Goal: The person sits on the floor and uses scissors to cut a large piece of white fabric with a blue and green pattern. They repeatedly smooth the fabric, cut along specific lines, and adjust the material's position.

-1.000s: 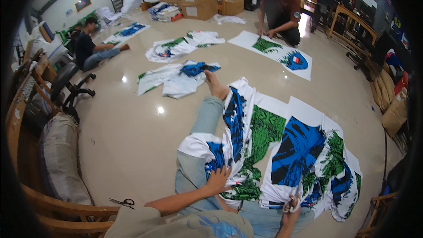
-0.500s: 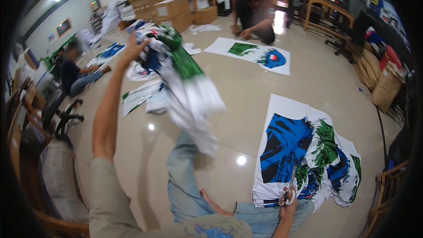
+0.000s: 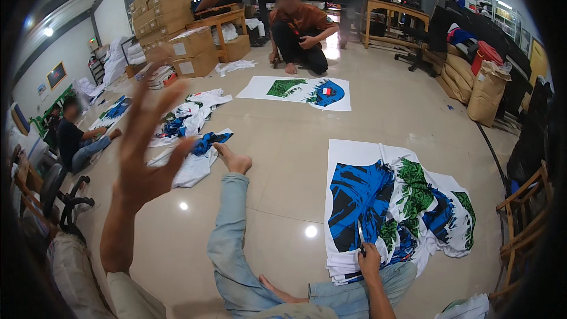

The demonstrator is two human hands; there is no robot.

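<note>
My left hand (image 3: pixel 144 153) is raised at the left with its fingers spread and nothing in it, a little blurred. Behind it, on the floor, lies a heap of cut fabric pieces (image 3: pixel 204 106) in white, green and blue. My right hand (image 3: pixel 370 261) grips a pair of scissors (image 3: pixel 361 237), their blades pointing away from me over a stack of printed fabric (image 3: pixel 354 198). The top sheet carries a blue and black panel inside a white margin. Crumpled green, blue and white cloth (image 3: pixel 416 192) covers the stack's right side. The stack's near edge meets my right leg.
My bare left foot (image 3: pixel 235 159) rests by the fabric heap. Farther off, a crouching person (image 3: pixel 304 29) faces a flat printed sheet (image 3: pixel 251 88). Another person (image 3: pixel 74 136) sits at the far left. Cardboard boxes (image 3: pixel 192 50), brown sacks (image 3: pixel 489 91) and a wooden rack (image 3: pixel 525 230) stand around the floor.
My left hand has let go of a bundle of white and green fabric, now out of the hand. My right hand's scissors now lie over the blue panel. The view has shifted.
</note>
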